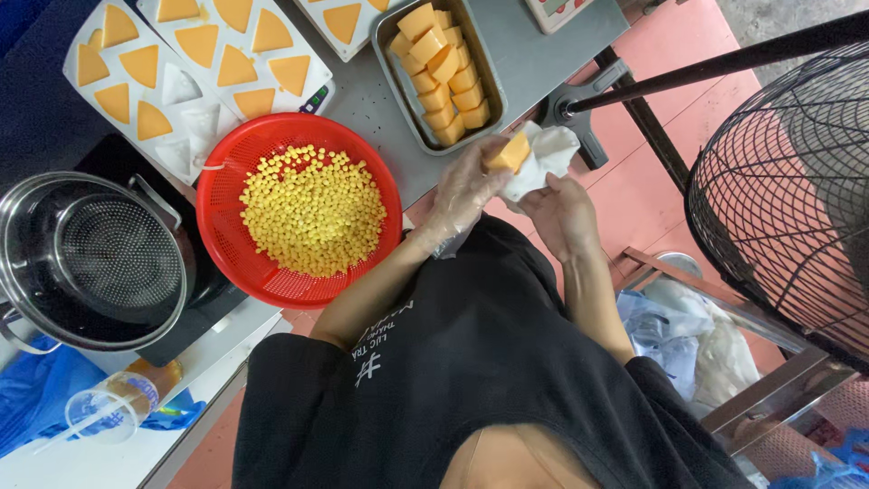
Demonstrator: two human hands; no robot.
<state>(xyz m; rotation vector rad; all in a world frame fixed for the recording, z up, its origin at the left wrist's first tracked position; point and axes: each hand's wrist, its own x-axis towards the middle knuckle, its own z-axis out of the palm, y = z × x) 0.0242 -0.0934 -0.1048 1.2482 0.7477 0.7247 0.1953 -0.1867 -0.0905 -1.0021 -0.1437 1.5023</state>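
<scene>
The left hand [466,186], in a thin clear glove, pinches an orange block [510,152] and holds it against a white wrapper [543,158]. The right hand [563,213] is bare and is closed around that wrapper from below. Both hands are held just off the edge of a grey metal table [529,59]. On the table, close to the hands, a metal tray [482,54] is full of more orange blocks. Next to it sits a red basket [217,195] of small yellow bits. 2 white moulds [181,86] with orange triangles lie farther back. A steel pot [90,258] with a strainer inside stands on a dark cooker. The floor [652,181] is pink. A black wire fan cage [787,181] stands on the right.
</scene>
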